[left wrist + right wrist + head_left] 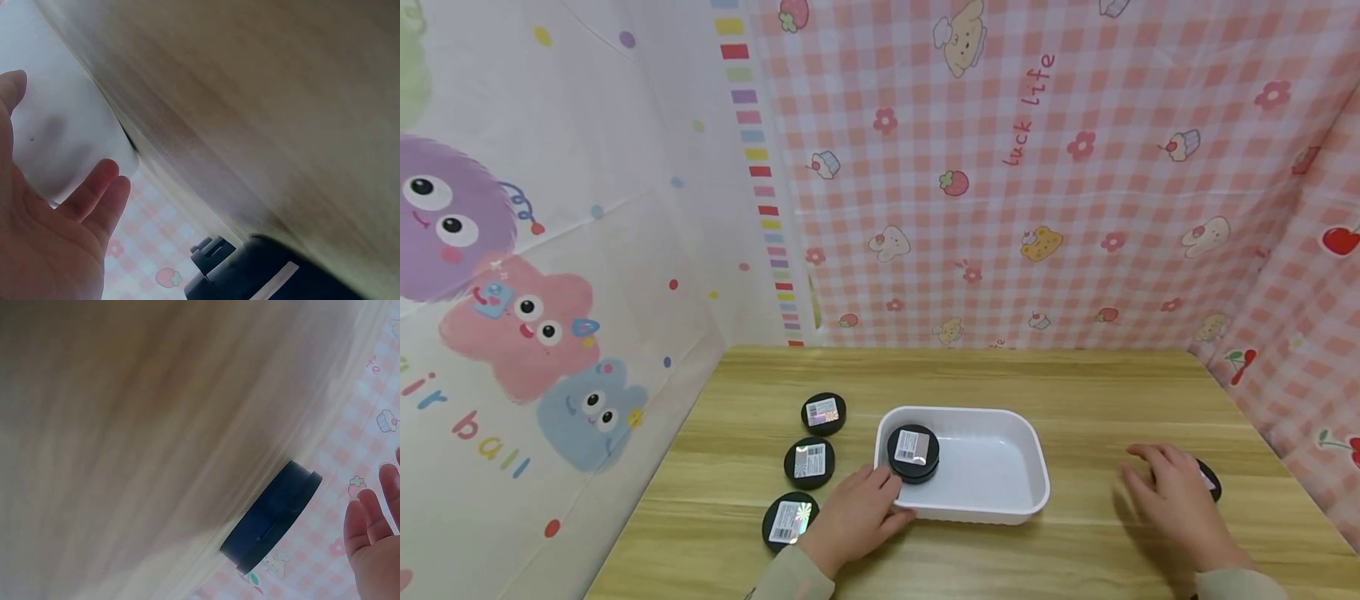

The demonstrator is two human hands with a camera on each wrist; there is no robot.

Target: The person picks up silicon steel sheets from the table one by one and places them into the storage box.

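Moving black discs to or from the tray, operator's account. I judge the step in hand to be work on the lone black disc (272,519), which sits on the bench (1105,400) at the right, well apart from the white tray (988,467). My right grip (1176,492) is beside it, fingers spread and holding nothing; whether it is reaching or leaving I cannot tell. If a pick-up is meant, the next move calls for lowering fingers and thumb around the disc's rim. My left grip (861,512) is also spread, fingers and thumb apart at the tray's near left corner, touching it, seemingly to steady it. Stacked discs (913,450) occupy the tray's left end; three discs (809,463) lie on the bench left of it.
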